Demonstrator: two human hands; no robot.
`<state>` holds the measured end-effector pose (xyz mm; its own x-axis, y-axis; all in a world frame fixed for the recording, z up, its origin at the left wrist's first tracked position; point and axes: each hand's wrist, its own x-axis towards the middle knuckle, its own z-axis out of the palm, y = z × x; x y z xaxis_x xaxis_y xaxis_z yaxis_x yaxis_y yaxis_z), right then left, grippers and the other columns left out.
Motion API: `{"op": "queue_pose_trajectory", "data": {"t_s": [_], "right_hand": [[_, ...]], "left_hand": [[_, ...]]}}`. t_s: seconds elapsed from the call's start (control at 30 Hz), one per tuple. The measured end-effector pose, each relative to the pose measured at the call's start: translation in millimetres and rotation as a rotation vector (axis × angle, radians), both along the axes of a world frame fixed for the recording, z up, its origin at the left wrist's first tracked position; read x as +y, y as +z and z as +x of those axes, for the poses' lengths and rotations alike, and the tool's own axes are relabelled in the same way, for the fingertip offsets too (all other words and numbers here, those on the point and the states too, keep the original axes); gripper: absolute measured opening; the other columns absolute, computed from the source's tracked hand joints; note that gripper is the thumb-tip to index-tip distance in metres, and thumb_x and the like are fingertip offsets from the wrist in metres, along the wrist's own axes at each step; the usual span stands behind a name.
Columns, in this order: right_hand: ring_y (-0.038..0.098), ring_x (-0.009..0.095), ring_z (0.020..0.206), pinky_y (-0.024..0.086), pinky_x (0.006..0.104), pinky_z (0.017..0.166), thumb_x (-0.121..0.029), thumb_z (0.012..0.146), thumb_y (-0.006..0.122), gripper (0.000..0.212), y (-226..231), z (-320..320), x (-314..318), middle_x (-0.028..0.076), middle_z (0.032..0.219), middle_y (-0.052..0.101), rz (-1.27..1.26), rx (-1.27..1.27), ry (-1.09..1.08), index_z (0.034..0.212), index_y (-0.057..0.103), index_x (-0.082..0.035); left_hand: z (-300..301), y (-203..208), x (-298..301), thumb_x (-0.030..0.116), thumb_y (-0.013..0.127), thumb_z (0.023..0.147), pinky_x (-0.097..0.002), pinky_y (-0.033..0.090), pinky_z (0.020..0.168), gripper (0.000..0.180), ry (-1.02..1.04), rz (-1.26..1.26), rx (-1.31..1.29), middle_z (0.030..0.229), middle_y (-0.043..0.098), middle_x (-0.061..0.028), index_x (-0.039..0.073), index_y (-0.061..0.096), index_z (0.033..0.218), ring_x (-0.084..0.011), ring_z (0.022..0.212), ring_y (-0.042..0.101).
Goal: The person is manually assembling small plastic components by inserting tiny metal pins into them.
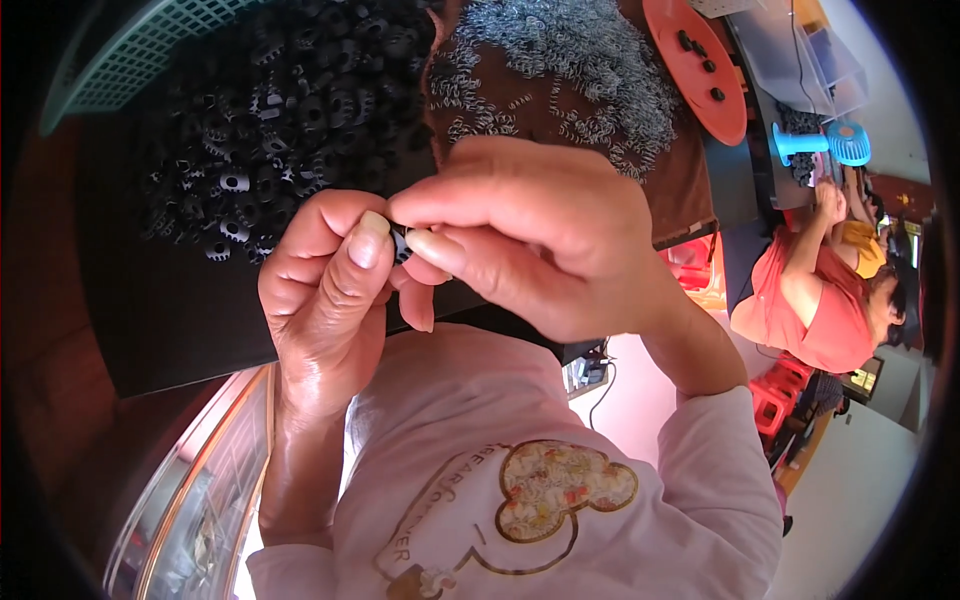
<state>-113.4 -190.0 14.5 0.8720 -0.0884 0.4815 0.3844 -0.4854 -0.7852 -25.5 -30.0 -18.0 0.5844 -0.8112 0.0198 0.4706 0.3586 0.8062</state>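
Note:
My left hand [325, 285] is closed in a pinch, its thumb pressed against the fingers. My right hand [570, 230] meets it from the right with thumb and forefinger also pinched. Between the fingertips a small black plastic claw clip piece [402, 246] shows in part; the fingers cover the rest. Whether a spring is in the grip too, I cannot tell. Beyond my left hand spreads a heap of black toothed claw clip pieces [290, 130]. Past my right hand, many small metal springs [590, 60] lie on a brown cloth [685, 185].
A green mesh basket [130, 60] borders the heap at the far left. At the far right, a red oval tray [690, 65] carries several black pieces. Further right are a small blue fan [845, 143], a clear plastic bin [790, 60] and a person in red [815, 300].

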Motion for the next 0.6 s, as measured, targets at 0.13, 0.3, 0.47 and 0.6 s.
{"op": "queue_pose_trajectory", "data": {"t_s": [0.13, 0.3, 0.47, 0.6], "right_hand": [[0.058, 0.019, 0.059, 0.045, 0.0281, 0.051, 0.0, 0.084, 0.069, 0.028, 1, -5, 10, 0.01, 0.077, 0.062, -0.077, -0.033, -0.057, 0.112, 0.065, 0.001], [0.058, 0.024, 0.057, 0.046, 0.0339, 0.047, -0.004, 0.079, 0.068, 0.027, -4, -6, 15, 0.007, 0.075, 0.055, -0.13, -0.02, -0.098, 0.106, 0.061, -0.003], [0.058, 0.023, 0.056, 0.045, 0.033, 0.045, -0.004, 0.078, 0.069, 0.024, 1, -2, 13, 0.006, 0.075, 0.055, -0.191, -0.04, -0.115, 0.101, 0.061, -0.005], [0.057, 0.016, 0.057, 0.043, 0.0267, 0.048, 0.001, 0.077, 0.072, 0.032, 7, -7, 9, 0.006, 0.078, 0.061, -0.171, 0.021, -0.099, 0.107, 0.064, -0.006]], "left_hand": [[-1, 1, 3, 0.022, 0.056, 0.099, -0.0263, 0.049, 0.054, 0.024, 0.007, 0.003, 0.077, 0.085, 0.064, -0.0084, -0.002, 0.058, 0.103, -0.0133, 0.061, 0.056], [1, 0, 4, 0.021, 0.056, 0.099, -0.0257, 0.049, 0.054, 0.024, -0.021, -0.014, 0.063, 0.084, 0.064, -0.0093, -0.003, 0.059, 0.103, -0.0132, 0.06, 0.056], [1, 0, 2, 0.019, 0.055, 0.1, -0.0259, 0.049, 0.055, 0.025, -0.009, -0.018, 0.014, 0.082, 0.065, -0.0092, -0.005, 0.059, 0.105, -0.013, 0.061, 0.058], [-4, 5, 3, 0.021, 0.053, 0.101, -0.0238, 0.049, 0.062, 0.028, 0.003, 0.023, -0.04, 0.082, 0.065, -0.0077, -0.005, 0.059, 0.107, -0.0107, 0.065, 0.058]]}}
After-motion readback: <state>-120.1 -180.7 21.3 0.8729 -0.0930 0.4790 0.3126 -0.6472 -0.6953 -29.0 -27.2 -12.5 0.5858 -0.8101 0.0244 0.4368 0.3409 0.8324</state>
